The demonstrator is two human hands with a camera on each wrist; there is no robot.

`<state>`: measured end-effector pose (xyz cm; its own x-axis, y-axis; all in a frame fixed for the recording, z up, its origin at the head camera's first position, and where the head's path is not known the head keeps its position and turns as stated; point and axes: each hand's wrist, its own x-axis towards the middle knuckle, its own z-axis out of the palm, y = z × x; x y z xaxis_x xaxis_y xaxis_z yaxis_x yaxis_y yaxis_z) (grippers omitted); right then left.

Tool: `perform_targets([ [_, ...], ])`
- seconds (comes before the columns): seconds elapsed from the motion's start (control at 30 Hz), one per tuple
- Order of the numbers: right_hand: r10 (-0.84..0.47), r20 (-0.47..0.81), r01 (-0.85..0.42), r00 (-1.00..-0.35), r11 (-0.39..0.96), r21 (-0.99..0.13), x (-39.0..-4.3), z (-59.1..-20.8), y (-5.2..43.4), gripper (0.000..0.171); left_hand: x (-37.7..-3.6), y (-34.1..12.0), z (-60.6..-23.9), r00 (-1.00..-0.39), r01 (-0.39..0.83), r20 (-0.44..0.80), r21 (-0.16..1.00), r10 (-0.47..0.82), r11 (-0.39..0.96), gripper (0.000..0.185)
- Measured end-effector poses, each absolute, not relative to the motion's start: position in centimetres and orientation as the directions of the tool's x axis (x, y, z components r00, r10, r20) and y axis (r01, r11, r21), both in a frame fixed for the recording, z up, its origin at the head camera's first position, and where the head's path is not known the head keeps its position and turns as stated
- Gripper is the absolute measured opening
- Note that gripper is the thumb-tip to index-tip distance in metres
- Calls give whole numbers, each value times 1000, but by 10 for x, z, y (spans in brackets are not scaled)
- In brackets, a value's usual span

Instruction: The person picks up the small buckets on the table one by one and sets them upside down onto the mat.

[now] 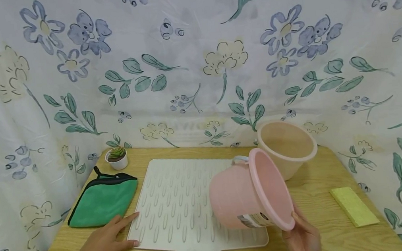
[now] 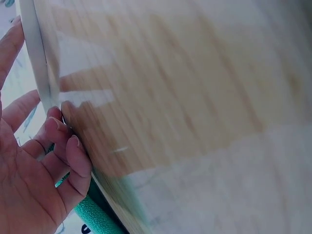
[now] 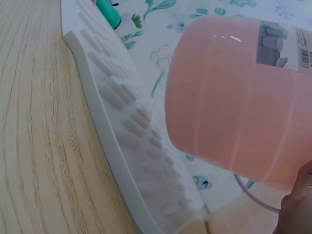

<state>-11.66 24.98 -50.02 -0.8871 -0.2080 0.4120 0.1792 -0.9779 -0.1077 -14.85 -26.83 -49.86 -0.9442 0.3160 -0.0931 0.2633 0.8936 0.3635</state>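
Two buckets in view: pink bucket (image 1: 248,193) tipped on its side above the right part of the drying mat (image 1: 179,207), mouth facing right and toward the camera, label on its lower wall. Right hand (image 1: 302,238) holds it at the lower rim, grip clamped on the rim; fingers mostly hidden behind the bucket. Right wrist view shows the pink bucket (image 3: 239,97) wall clear of the mat (image 3: 126,126), so it looks lifted, not resting.

Second bucket, beige (image 1: 287,148), stands upright on the desk (image 1: 322,194) just behind the pink one.

Left hand (image 1: 107,239) lies flat at the mat's left front edge, grip apart, fingers straight, touching mat edge and desk.

Green cloth (image 1: 101,200) left of mat. Small potted succulent (image 1: 117,157) behind the cloth. Yellow sponge (image 1: 353,206) at right, well apart.
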Motion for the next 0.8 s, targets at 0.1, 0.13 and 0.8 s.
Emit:
perform_targets([
  [0.1, -206, 408, 174, -889, -978, -116, -117, -501, 247, 51, -149, -267, -497, -947, 241, -113, 371, 301, 897, 78],
  [0.13, -206, 408, 174, -889, -978, -115, -117, -501, 246, 51, -149, -267, -496, -948, 232, -120, 374, 295, 898, 79],
  [0.8, -203, 415, 187, -887, -979, -78, -117, -503, 234, 50, -162, -231, -472, -978, 187, 30, 573, 207, 798, 86],
])
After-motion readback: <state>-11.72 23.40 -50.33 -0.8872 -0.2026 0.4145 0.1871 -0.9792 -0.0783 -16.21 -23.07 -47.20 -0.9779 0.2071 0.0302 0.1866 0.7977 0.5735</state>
